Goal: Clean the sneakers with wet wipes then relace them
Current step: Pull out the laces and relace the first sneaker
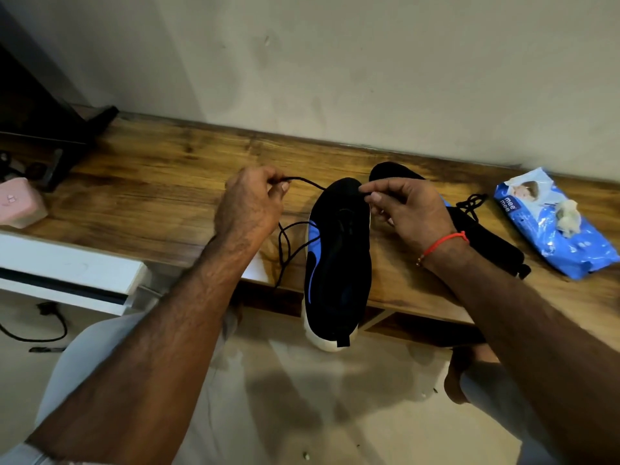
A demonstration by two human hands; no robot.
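Both hands are on 1 black lace point(303, 182), stretched across the toe of the near sneaker point(339, 263): the left hand point(248, 203) pinches one end, the right hand point(409, 209) pinches the other, likely evening it up for threading. That sneaker lies on the wooden bench point(161, 182), heel overhanging. The 2nd sneaker point(483, 236) waits behind the right wrist, beside the wipes pack point(550, 229).

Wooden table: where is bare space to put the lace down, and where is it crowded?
The wooden table is bare between the pink box and the left hand, back to the wall. A narrower patch lies in front of the wipes pack. It is crowded from the near sneaker past the right hand to the second sneaker.
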